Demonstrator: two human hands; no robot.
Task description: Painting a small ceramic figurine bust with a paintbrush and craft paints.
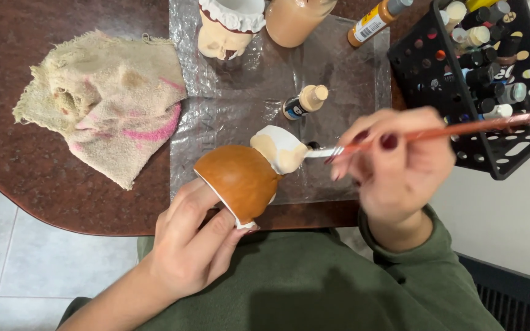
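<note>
We see the left hand (pixel 188 245) in the lower middle of the frame, its grip wrapped around the rim of a brown figurine (pixel 240 179), thumb on the glazed brown side and fingers under the white edge. The figurine is held tilted above the near edge of the bench (pixel 44 178), its cream and white head (pixel 280 149) pointing toward the right of the frame.

The right hand (pixel 397 165), at the centre right, has its grip pinched on a brush (pixel 461 127). The orange handle runs out to the right edge of the frame, and the metal ferrule and tip point left, touching the cream head of the figurine.

Under the work lies a clear plastic sheet (pixel 228 104) spread over the dark bench. On it, just above the figurine, a small paint bottle (pixel 305 101) lies on its side. At the top of the frame stand a second figurine (pixel 228 27) with a white frill and, beside it, a jar (pixel 292 21) of tan liquid. An orange-labelled bottle (pixel 375 21) lies tilted at the upper right.

A black perforated basket (pixel 510 144) at the upper right holds many small paint bottles. A stained cloth (pixel 108 104), cream with pink marks, lies crumpled at the upper left of the bench, well apart from the hands.

We see green sleeves and a green top along the bottom.
</note>
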